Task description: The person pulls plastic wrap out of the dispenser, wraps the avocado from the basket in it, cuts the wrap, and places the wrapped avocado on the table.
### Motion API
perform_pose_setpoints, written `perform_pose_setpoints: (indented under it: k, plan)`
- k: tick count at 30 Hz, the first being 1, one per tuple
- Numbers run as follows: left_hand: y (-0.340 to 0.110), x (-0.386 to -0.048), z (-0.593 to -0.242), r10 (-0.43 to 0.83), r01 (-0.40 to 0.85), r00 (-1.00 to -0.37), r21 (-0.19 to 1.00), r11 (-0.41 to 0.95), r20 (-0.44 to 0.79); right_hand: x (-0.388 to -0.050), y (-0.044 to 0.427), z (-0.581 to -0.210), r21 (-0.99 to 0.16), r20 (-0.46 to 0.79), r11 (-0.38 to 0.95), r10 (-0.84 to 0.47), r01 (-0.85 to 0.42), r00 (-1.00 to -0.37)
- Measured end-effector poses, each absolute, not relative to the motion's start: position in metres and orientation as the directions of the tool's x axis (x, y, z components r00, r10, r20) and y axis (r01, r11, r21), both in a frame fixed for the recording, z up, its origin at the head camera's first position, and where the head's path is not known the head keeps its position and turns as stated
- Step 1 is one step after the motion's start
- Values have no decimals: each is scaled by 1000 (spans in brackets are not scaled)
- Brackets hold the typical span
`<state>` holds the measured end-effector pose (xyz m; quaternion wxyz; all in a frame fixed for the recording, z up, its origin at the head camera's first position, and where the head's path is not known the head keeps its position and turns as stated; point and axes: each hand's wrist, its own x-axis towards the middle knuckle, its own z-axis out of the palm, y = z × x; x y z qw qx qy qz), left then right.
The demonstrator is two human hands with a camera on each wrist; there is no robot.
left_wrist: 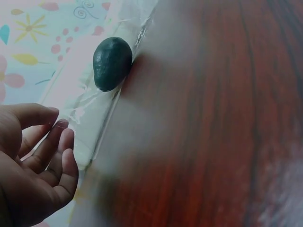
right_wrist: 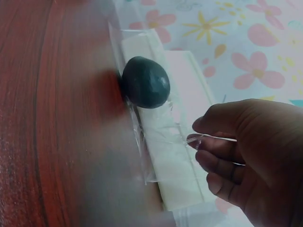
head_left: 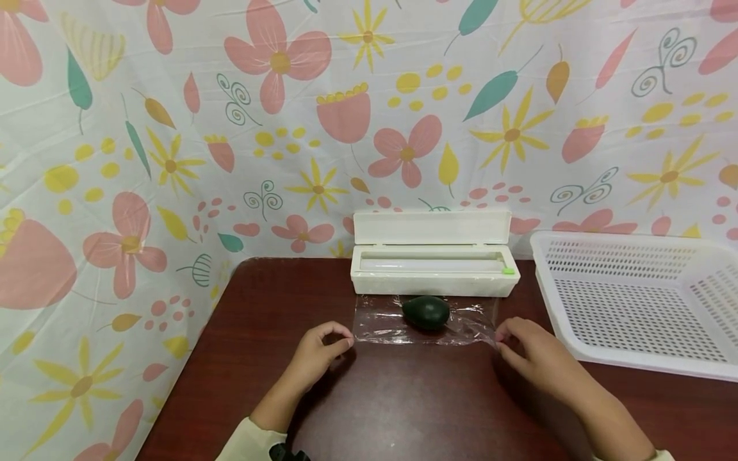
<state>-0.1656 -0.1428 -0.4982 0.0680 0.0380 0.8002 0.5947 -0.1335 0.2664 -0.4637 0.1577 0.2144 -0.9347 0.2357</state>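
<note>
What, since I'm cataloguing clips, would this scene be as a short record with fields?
Left hand: pinches near left corner of plastic film
Right hand: pinches film's near right corner
On film: dark green avocado-shaped item
Behind film: white dispenser box, lid raised
Right of box: white perforated basket
Surface: reddish-brown table
Backdrop: flower-patterned sheet

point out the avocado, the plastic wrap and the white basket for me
Avocado (head_left: pixel 428 313): head view, middle of its dark green skin.
Plastic wrap (head_left: pixel 380 323): head view, bare stretch of the clear sheet, left of the fruit in the picture.
White basket (head_left: pixel 651 362): head view, its near rim.
</note>
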Motion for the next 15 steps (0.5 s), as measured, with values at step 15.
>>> perform_pose_setpoints:
  k: [15]
  plan:
    - [-136,-170,-491,69,-18,-997,988,157,-29,-140,265,-463,-374,537,758,-292,-534,-791]
